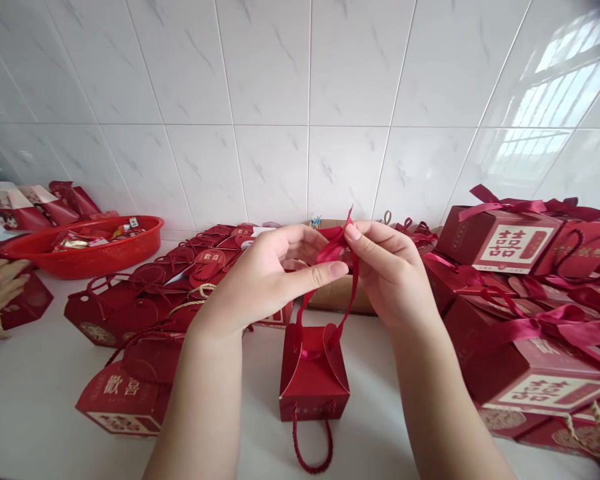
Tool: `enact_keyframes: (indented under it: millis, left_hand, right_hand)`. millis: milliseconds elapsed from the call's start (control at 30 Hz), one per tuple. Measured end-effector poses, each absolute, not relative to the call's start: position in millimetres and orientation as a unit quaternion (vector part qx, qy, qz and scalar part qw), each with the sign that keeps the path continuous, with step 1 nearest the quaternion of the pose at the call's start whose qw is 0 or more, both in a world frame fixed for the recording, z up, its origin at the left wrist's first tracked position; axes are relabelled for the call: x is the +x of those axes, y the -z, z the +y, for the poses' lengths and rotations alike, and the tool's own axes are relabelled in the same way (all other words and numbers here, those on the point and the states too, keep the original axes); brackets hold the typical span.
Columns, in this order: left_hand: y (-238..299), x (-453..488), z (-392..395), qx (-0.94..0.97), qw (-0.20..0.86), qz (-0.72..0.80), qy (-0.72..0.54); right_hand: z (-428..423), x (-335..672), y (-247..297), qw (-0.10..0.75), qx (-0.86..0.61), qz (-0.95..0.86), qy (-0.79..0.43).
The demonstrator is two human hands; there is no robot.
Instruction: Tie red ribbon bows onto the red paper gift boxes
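A small red gift box stands on the white table in front of me, its flaps folded up and a red cord handle hanging at its front. A red satin ribbon runs up from the box top to both my hands. My left hand pinches the ribbon between thumb and fingers. My right hand pinches the ribbon's other end just beside it, above the box.
Flat unfolded red boxes lie piled at the left. Finished ribboned boxes are stacked at the right. A red basin with sweets sits far left, by another person's hand. A cardboard box stands behind my hands, against the tiled wall.
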State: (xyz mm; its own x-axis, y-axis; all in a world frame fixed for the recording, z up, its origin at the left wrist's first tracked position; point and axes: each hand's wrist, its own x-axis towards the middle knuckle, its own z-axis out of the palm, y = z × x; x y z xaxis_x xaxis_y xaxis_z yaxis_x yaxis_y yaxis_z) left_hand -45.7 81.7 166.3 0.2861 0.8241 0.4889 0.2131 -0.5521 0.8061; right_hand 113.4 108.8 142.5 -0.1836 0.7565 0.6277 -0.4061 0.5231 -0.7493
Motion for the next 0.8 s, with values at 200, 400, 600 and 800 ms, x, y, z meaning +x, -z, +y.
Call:
enact_keyframes:
  millis: [200, 400, 600, 800]
  left_hand:
    - [-165, -48, 83, 0.796, 0.263, 0.374, -0.396]
    - [-164, -51, 89, 0.787, 0.264, 0.435, -0.349]
    - [-165, -53, 87, 0.775, 0.248, 0.462, -0.353]
    - [-164, -53, 85, 0.764, 0.237, 0.481, -0.358]
  right_hand:
    - [114, 127, -142, 0.617, -0.117, -0.656, -0.42]
    - [107, 141, -145, 0.5, -0.185, -0.806, -0.257]
    - [107, 137, -145, 0.46, -0.251, -0.846, -0.096]
    - [110, 135, -142, 0.473, -0.274, -0.836, -0.047]
